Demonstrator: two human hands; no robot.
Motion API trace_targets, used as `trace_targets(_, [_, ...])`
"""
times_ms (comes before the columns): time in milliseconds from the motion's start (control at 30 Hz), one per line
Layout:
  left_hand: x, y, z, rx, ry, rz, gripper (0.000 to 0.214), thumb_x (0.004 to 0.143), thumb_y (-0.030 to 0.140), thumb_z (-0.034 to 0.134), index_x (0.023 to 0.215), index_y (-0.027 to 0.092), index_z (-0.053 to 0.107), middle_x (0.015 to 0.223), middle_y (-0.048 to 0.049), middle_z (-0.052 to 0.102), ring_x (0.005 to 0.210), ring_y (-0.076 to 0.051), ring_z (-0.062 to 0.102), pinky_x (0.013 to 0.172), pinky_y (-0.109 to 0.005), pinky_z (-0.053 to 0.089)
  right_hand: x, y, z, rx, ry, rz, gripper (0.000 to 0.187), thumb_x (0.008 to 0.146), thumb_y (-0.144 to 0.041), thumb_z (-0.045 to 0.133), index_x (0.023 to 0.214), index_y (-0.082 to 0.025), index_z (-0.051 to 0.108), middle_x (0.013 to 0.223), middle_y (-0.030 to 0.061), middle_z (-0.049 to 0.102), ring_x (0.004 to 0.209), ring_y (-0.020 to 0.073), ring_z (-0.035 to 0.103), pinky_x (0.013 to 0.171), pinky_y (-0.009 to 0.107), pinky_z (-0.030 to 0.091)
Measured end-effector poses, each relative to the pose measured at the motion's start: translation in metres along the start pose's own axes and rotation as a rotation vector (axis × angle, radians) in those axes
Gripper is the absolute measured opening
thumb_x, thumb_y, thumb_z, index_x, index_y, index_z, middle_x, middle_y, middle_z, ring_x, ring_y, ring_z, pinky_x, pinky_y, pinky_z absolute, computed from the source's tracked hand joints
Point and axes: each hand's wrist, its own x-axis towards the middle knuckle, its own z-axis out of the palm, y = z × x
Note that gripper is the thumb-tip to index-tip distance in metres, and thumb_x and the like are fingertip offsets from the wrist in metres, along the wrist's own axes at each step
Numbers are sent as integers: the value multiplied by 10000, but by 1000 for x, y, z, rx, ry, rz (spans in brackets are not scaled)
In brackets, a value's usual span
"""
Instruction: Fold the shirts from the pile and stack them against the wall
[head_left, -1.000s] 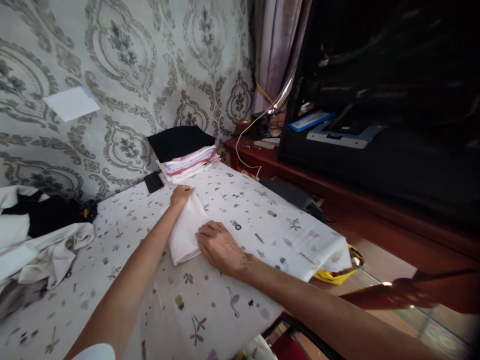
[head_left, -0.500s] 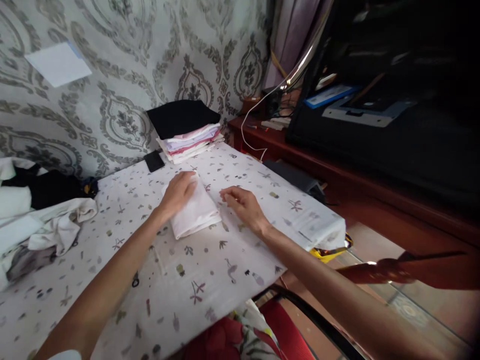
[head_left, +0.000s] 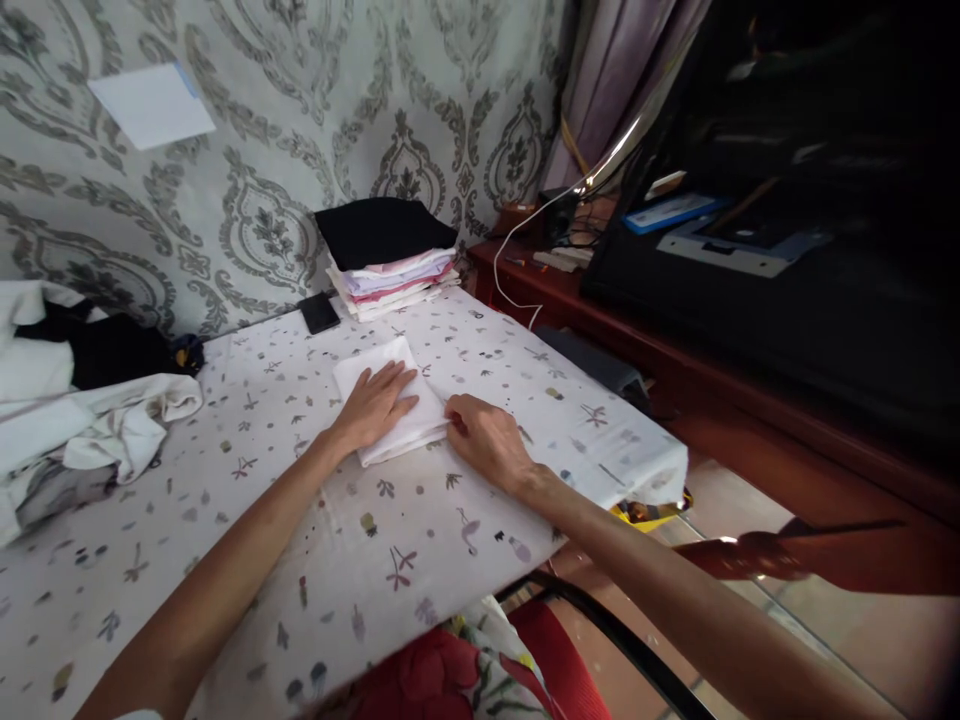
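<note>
A folded white cloth garment (head_left: 409,430) lies on the patterned table cover (head_left: 300,560) in front of me. Across its top my left hand (head_left: 379,400) rests flat, fingers spread. My right hand (head_left: 489,437) is at the garment's right corner, with thumb and fingers pinched together on its edge. What kind of garment it is does not show in this folded form.
A stack of folded clothes (head_left: 397,270) with a black piece on top stands against the wall. Beside it lies a black phone (head_left: 319,313). Loose clothes (head_left: 97,400) are heaped at the left. A white cable (head_left: 501,262) hangs near the wooden cabinet (head_left: 637,340).
My left hand has flattened onto the garment from its left edge. My right hand, apart from the garment before, has closed on its right corner. The view has shifted slightly.
</note>
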Motion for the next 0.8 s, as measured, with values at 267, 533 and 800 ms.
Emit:
trace_targets(267, [-14, -1, 1, 39, -43, 95, 611, 1006, 584, 283, 1540, 296, 357, 1653, -50, 226, 1541, -239, 147, 1243, -513, 45, -2, 6, -6, -82, -86, -60, 128, 830, -122, 502, 822, -217, 587, 838, 22, 638, 725, 164, 544, 631, 274, 333])
trace_targets(533, [-1, -3, 1, -14, -14, 160, 564, 1036, 528, 166, 1492, 336, 438, 1605, -3, 360, 1514, -195, 249, 1252, -464, 85, 12, -13, 8, -75, 85, -363, 136, 913, -197, 513, 830, -185, 620, 908, 90, 645, 888, 225, 568, 812, 334, 437])
trace_targets(800, [59, -40, 0, -41, -24, 30, 516, 1006, 514, 289, 1470, 346, 440, 1624, -13, 317, 1527, -218, 207, 1217, -551, 134, 13, -12, 22, -173, 5, -348, 197, 934, -197, 533, 749, -200, 599, 814, 58, 637, 835, 206, 576, 773, 325, 408])
